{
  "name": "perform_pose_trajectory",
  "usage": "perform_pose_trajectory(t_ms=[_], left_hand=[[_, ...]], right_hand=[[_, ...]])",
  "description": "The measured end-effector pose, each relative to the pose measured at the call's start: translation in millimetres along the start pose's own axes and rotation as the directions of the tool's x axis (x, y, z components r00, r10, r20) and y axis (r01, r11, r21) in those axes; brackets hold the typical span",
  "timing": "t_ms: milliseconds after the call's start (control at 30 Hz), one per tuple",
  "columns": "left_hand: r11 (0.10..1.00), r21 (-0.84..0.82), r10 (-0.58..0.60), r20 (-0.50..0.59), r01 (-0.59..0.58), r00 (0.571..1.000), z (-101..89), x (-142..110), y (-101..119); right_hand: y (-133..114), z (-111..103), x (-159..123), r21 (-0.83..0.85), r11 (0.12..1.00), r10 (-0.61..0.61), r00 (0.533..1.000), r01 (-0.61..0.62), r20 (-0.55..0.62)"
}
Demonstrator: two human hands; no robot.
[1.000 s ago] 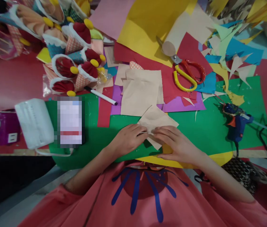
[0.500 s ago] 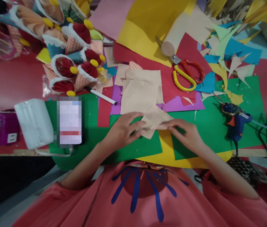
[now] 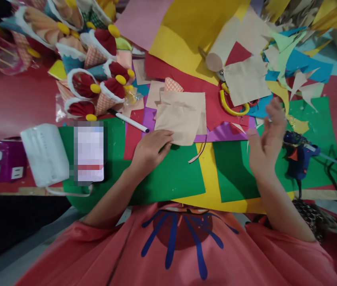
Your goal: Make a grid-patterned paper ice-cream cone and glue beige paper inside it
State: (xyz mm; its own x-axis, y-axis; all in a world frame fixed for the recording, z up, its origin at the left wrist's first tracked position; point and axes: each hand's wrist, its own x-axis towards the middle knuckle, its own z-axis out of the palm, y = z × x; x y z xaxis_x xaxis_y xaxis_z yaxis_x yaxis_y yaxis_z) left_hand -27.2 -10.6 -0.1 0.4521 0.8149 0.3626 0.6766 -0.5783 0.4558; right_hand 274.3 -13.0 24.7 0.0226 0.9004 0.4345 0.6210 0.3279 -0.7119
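Note:
My left hand (image 3: 153,153) rests at the lower left of a stack of beige cloth squares (image 3: 176,123), its fingertips touching the near edge and the thumb a little apart. My right hand (image 3: 265,139) is raised to the right, empty and open, its fingertips blurred. Just beyond it, a single beige cloth square (image 3: 246,81) lies over the scissors (image 3: 231,109), hiding most of the red handle. A thin beige strip (image 3: 198,155) curls on the green sheet below the stack.
Cloth cones with yellow buttons (image 3: 97,87) crowd the back left. A white marker (image 3: 131,122), a phone (image 3: 89,153) and a white device (image 3: 45,155) lie on the left. A blue glue gun (image 3: 299,159) lies at right. Colored scraps (image 3: 305,63) cover the back right.
The beige square between my hands now lies on the scissors. My right hand has moved away to the right and opened. My left hand stays by the stack.

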Motion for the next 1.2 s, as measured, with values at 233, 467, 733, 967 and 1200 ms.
perform_pose_trajectory(t_ms=[233, 467, 733, 967, 1200], left_hand=[[0.929, -0.107, 0.361, 0.060, -0.354, 0.931, -2.8, -2, 17], [0.923, -0.024, 0.382, 0.180, -0.384, 0.906, -5.8, -8, 25], [0.963, 0.009, 0.263, 0.208, -0.271, 0.942, -7.3, -13, 28], [0.997, 0.014, 0.065, 0.264, -0.071, 0.962, -11.9, -20, 37], [0.983, 0.151, -0.137, 0.261, 0.100, 0.956, -8.8, -25, 43]], right_hand=[[-31, 17, -30, -0.238, 0.889, -0.281, 0.876, 0.392, 0.391], [-32, 12, -47, -0.226, 0.848, -0.318, 0.801, 0.480, 0.508], [-27, 4, -53, -0.137, 0.891, -0.306, 0.796, 0.433, 0.523], [-33, 4, -55, -0.108, 0.927, -0.263, 0.826, 0.360, 0.499], [-32, 7, -54, -0.151, 0.972, -0.090, 0.879, 0.180, 0.468]])
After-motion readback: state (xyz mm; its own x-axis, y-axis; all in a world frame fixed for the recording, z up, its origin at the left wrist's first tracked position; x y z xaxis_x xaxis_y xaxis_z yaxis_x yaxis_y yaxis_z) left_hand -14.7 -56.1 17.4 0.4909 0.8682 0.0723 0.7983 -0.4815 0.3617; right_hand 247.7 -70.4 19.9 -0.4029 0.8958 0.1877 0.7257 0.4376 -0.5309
